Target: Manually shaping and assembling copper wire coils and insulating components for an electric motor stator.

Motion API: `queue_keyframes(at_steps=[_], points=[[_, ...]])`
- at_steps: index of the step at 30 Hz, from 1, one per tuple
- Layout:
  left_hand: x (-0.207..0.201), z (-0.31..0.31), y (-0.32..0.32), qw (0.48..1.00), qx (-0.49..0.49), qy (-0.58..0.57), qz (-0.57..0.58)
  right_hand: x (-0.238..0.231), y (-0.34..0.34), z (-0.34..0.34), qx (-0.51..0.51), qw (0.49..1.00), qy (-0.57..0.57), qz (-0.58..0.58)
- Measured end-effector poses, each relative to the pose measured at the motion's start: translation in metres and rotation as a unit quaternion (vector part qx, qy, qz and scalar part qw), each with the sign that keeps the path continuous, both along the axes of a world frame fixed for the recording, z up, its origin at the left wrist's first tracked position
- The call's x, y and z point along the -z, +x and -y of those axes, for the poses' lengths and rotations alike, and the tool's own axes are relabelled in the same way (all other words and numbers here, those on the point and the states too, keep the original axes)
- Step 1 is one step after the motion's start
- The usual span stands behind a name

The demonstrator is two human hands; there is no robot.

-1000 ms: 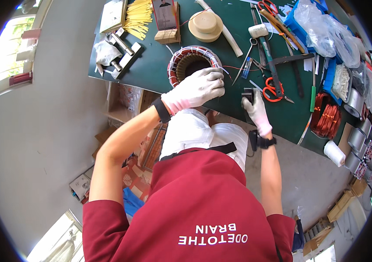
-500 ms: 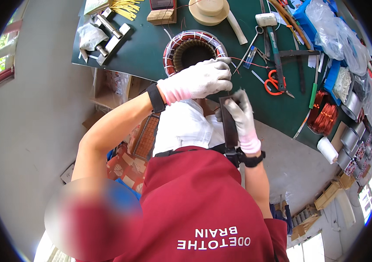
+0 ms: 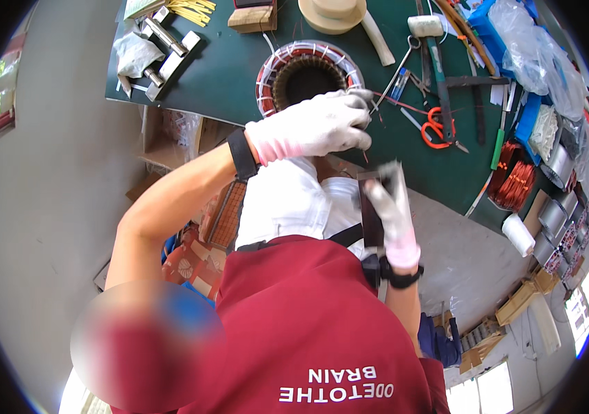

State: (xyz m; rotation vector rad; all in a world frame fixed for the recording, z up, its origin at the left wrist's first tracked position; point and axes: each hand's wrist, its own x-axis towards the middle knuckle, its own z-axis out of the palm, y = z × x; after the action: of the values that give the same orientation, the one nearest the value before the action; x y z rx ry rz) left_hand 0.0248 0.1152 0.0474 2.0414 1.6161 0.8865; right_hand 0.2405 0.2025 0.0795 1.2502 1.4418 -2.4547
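A ring-shaped motor stator (image 3: 265, 77) with red windings and white lacing lies at the table's near edge. My left hand (image 3: 319, 124), in a white glove, rests over its near right side. The fingers are curled together, and a short reddish wire (image 3: 366, 156) sticks out below them; the grip itself is partly hidden. To the right, off the table's edge and over my lap, my gloved right hand (image 3: 394, 217) is closed on a dark, flat, bar-like tool (image 3: 371, 221). Its fingertips are blurred.
Orange-handled scissors (image 3: 435, 127), a white-headed mallet (image 3: 426, 27) and tweezers lie right of the stator. Copper coils (image 3: 515, 185) and a white thread spool (image 3: 517, 234) sit at the right edge. A metal fixture (image 3: 170, 65) stands at the left; a cream round block (image 3: 331, 15) sits behind.
My right hand has moved down and slightly right, away from the left hand, with the dark tool. My left hand stays by the stator, its fingers still curled.
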Motion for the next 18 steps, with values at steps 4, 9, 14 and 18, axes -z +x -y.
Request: queue_keyframes(at_steps=[4, 9, 14, 18], points=[[-0.005, -0.003, 0.000, 0.999, 0.018, 0.043, -0.024, 0.000, -0.017, -0.002, 0.008, 0.996, -0.076, -0.038], [0.000, -0.006, -0.004, 0.999, 0.010, 0.044, -0.032, 0.008, -0.020, -0.004, -0.012, 0.999, -0.021, -0.030], [0.001, 0.000, 0.003, 0.999, -0.013, 0.026, -0.031, -0.001, -0.003, 0.000, 0.015, 0.992, -0.116, -0.053], [-0.002, -0.008, -0.004, 0.998, 0.003, 0.054, -0.028, 0.010, -0.032, -0.008, 0.007, 0.997, -0.065, -0.043]])
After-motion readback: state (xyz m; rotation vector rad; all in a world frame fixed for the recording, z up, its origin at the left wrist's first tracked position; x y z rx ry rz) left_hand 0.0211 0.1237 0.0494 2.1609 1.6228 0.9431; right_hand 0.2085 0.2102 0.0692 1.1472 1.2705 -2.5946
